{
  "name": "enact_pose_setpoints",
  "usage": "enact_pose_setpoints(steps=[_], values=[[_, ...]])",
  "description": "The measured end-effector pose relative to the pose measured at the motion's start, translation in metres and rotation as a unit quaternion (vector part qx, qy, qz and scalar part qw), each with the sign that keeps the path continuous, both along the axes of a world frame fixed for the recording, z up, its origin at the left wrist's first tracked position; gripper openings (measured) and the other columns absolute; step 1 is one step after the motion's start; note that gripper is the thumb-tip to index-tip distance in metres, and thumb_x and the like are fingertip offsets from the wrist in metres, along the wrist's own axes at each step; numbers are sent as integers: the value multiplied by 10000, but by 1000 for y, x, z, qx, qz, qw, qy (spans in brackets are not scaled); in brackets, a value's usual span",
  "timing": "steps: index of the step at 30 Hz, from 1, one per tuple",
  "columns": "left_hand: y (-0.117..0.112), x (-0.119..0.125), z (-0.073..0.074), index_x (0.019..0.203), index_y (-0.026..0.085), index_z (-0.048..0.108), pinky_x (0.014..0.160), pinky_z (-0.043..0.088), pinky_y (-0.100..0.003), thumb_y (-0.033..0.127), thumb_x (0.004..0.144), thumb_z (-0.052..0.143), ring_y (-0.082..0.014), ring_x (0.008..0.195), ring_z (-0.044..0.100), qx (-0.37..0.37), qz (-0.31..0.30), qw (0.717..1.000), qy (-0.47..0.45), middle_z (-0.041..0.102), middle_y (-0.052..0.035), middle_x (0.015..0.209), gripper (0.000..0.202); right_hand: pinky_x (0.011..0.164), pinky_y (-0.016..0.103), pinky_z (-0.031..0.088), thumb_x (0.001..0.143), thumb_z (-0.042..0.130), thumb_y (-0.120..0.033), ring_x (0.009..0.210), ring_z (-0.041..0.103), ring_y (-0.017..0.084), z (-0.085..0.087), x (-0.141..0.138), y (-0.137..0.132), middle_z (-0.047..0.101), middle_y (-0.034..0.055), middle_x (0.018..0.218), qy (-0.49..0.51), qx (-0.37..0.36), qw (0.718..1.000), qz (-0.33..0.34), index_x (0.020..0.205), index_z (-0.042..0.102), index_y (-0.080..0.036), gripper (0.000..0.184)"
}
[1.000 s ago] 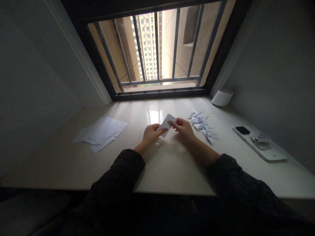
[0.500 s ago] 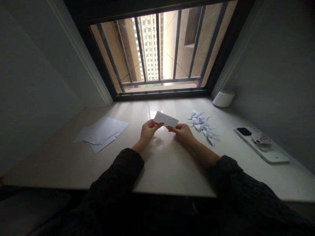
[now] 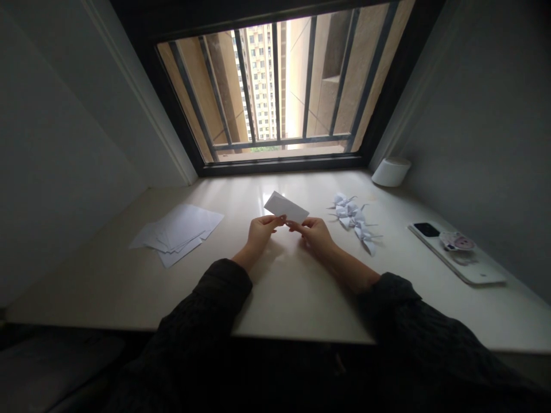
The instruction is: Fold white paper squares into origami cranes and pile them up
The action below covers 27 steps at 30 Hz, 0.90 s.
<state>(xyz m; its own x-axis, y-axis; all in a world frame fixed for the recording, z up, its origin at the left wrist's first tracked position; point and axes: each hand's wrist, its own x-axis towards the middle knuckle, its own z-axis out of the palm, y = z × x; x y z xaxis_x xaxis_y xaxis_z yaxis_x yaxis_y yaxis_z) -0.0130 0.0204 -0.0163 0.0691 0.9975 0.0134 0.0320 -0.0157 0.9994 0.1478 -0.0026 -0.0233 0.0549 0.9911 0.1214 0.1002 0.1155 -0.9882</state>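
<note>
One folded paper rectangle (image 3: 286,206) is being pinched by left hand (image 3: 259,232) and right hand (image 3: 317,234) over a glossy counter (image 3: 284,310), barred window (image 3: 278,92) facing, grey walls (image 3: 482,143) flanking.

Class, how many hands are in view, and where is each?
2: the left hand, nearer the loose sheets, and the right hand, nearer the origami cranes, both holding the folded paper.

Looked like matt paper in the folded sheet (image 3: 286,207), left stack (image 3: 185,226) and right-hand folded figures (image 3: 350,215). Gleamed smooth and glossy across the tabletop (image 3: 297,298). Resembled matt cloth in the near sleeves (image 3: 217,292).
</note>
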Motion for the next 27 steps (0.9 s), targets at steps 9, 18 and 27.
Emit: enact_pose_setpoints(steps=[9, 18, 27], values=[[7, -12, 9, 742, 158, 682, 709, 406, -296, 526, 574, 756, -231, 893, 612, -25, 86, 994, -64, 676, -92, 817, 411, 505, 268, 358, 626, 718, -479, 533, 579, 171, 4, -4, -2, 615, 25, 489, 0, -26, 1000, -2, 571, 685, -189, 297], [2, 0, 5, 591, 177, 548, 657, 396, -260, 507, 652, 678, -180, 816, 574, 6, 133, 987, -92, 594, -33, 722, 359, 559, 267, 396, 629, 712, -494, 592, 601, 170, -3, -4, 1, 680, 41, 611, 5, -4, 1000, 8, 594, 699, -180, 316], [2, 1, 2, 752, 171, 667, 641, 387, -279, 575, 671, 635, -224, 870, 626, 11, 158, 984, -78, 671, -76, 829, 413, 697, 306, 459, 605, 728, -517, 682, 635, 199, -11, -6, 8, 703, 56, 653, 17, 2, 1000, 12, 618, 712, -172, 345]])
